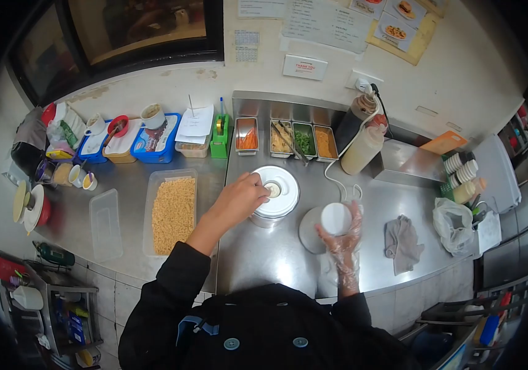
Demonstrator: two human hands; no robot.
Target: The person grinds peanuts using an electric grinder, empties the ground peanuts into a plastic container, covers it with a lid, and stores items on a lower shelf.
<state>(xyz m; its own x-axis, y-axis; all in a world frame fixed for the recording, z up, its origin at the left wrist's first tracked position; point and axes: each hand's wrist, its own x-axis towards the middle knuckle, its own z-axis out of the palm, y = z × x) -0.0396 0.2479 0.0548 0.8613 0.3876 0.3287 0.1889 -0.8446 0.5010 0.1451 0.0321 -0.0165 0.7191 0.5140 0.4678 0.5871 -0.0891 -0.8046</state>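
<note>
A round white lid [287,198] tops a vessel standing on the steel counter. My bare left hand [243,196] has its fingertips pinched at the small round opening in the lid's middle; something pale shows there, too small to name. My right hand [343,237] wears a clear plastic glove. Its fingers curve around a white round-topped container [336,218]. Just left of that hand, partly hidden, is a larger pale round shape [309,231]; I cannot make out what it is.
A clear tub of tan crumbs [173,213] and a clear plastic lid [105,225] lie left. Behind stand metal pans of toppings [301,140] and a squeeze bottle [364,148] near a white cord [334,179]. A grey cloth [403,244] and plastic bag [453,226] lie right.
</note>
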